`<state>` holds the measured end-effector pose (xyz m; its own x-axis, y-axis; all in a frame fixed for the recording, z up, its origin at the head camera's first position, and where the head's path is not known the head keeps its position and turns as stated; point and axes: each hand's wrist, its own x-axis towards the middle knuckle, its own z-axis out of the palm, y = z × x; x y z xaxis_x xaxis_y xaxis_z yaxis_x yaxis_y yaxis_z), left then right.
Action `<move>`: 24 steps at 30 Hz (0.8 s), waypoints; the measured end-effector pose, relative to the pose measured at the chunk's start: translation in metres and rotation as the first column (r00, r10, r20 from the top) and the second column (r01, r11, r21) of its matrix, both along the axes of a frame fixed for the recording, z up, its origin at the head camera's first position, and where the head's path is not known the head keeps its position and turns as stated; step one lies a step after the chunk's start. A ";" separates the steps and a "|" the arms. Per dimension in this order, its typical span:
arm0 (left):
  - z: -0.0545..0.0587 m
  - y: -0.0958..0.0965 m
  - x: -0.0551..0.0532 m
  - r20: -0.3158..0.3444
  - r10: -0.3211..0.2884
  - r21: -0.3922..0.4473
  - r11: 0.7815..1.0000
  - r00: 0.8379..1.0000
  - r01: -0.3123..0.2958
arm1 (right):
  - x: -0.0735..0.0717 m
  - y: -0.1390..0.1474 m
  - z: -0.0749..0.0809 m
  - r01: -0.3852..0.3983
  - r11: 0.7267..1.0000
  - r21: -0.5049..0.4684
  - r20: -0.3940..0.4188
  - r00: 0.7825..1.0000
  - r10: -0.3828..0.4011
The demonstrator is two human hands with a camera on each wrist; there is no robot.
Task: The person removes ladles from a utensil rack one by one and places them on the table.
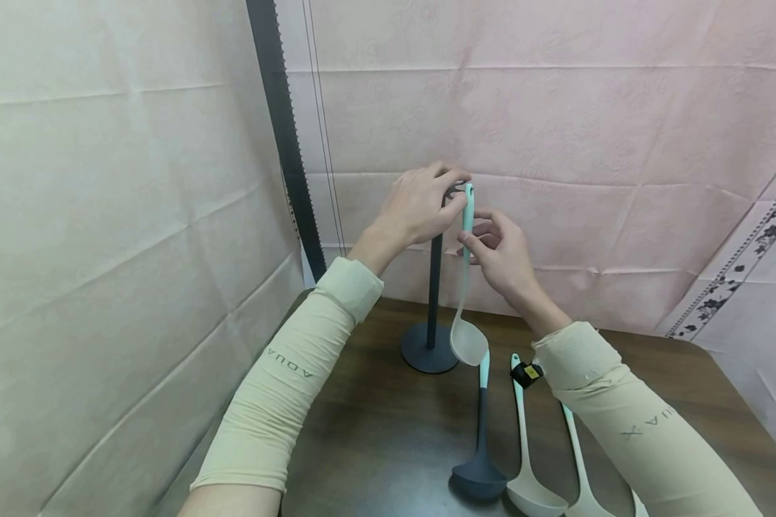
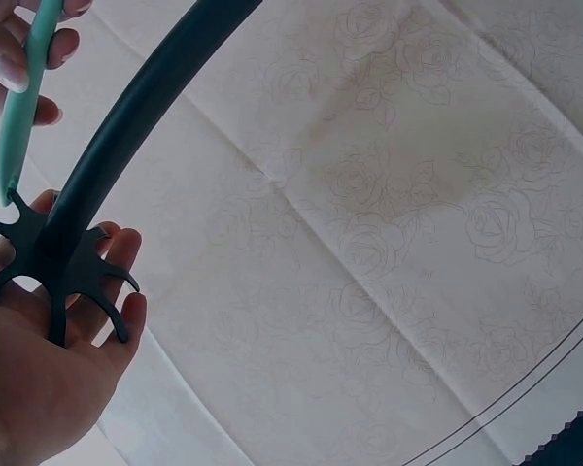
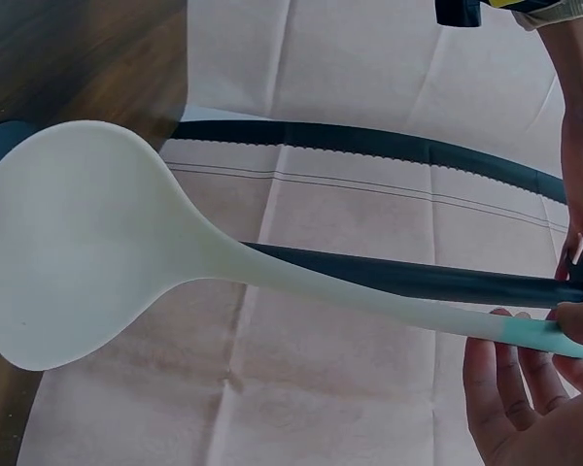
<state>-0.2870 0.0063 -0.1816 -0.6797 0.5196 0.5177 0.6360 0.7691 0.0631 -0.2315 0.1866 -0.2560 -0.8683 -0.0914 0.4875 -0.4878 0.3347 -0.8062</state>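
Observation:
A dark utensil stand (image 1: pixel 435 287) rises from a round base, with a ring of curved hooks (image 2: pixel 58 267) at its top. My left hand (image 1: pixel 420 205) holds that top, fingers curled about the hooks. A white ladle (image 3: pixel 87 243) with a mint-green handle (image 1: pixel 468 212) hangs bowl-down beside the pole. My right hand (image 1: pixel 501 255) pinches this handle between thumb and fingers. In the left wrist view the handle's end meets the tip of one hook. The ladle's bowl is low, close to the stand's base in the head view.
On the brown wooden table (image 1: pixel 362 445) lie a dark ladle (image 1: pixel 480 474) and several white utensils with mint handles, one a white ladle (image 1: pixel 533 492). The right forearm hides part of them. Patterned cloth (image 1: pixel 556 122) hangs behind and at the left. A black device (image 1: pixel 526 373) sits at the right wrist.

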 end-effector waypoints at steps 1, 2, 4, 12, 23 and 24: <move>0.000 0.000 0.000 0.000 0.000 0.001 1.000 1.000 0.000 | 0.000 0.000 0.000 0.001 1.000 0.000 0.001 1.000 -0.001; 0.000 0.000 0.000 0.000 0.001 0.002 1.000 1.000 -0.001 | 0.000 0.001 0.000 0.003 1.000 -0.002 0.002 1.000 -0.003; -0.001 0.000 -0.001 0.000 0.000 0.009 1.000 1.000 0.000 | 0.001 0.001 0.001 0.007 1.000 -0.005 0.002 1.000 -0.007; 0.000 0.000 0.000 -0.002 0.003 0.014 1.000 1.000 -0.003 | 0.000 0.003 0.001 0.017 0.999 -0.028 -0.017 1.000 -0.018; 0.000 0.000 0.000 0.001 0.011 0.006 1.000 1.000 -0.011 | 0.001 0.006 -0.001 0.012 1.000 -0.025 -0.035 0.999 -0.013; 0.000 0.000 0.001 0.001 0.011 0.006 1.000 1.000 -0.011 | 0.001 0.007 -0.002 0.013 1.000 -0.024 -0.036 0.999 -0.014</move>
<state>-0.2864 0.0062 -0.1815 -0.6854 0.5091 0.5206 0.6278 0.7754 0.0684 -0.2307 0.1934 -0.2576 -0.8514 -0.0673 0.5202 -0.5120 0.3222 -0.7963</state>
